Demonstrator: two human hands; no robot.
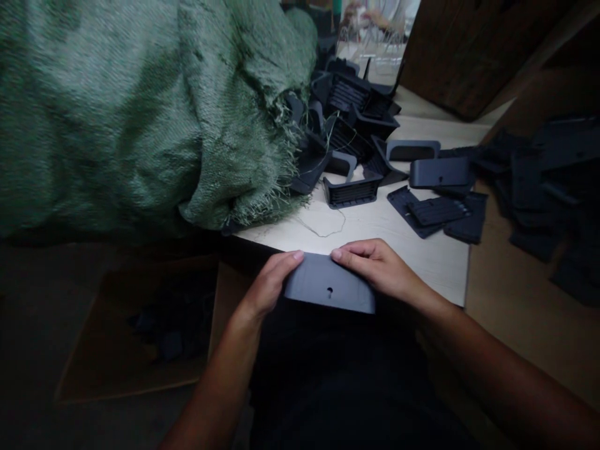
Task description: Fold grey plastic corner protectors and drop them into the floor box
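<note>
Between my hands is a dark grey plastic cover (330, 281) with a small keyhole-shaped hole. My left hand (270, 281) grips its left end, thumb on top. The right hand (375, 265) pinches its upper right edge, fingers curled behind and partly hidden. I hold the cover near the front edge of a pale table (309, 228). Beyond it, similar grey covers and ribbed pieces (351, 189) lie on the tabletop. One more cover with the same kind of hole (439, 172) rests to the right, above several flat panels (440, 211).
A big green woven sack (154, 119) with a frayed mouth fills the left, grey parts heaped at its opening. Below left stands a cardboard box (107, 337) with dark parts inside. More dark parts (539, 181) lie on cardboard at right. A co-worker's hand (375, 19) shows far back.
</note>
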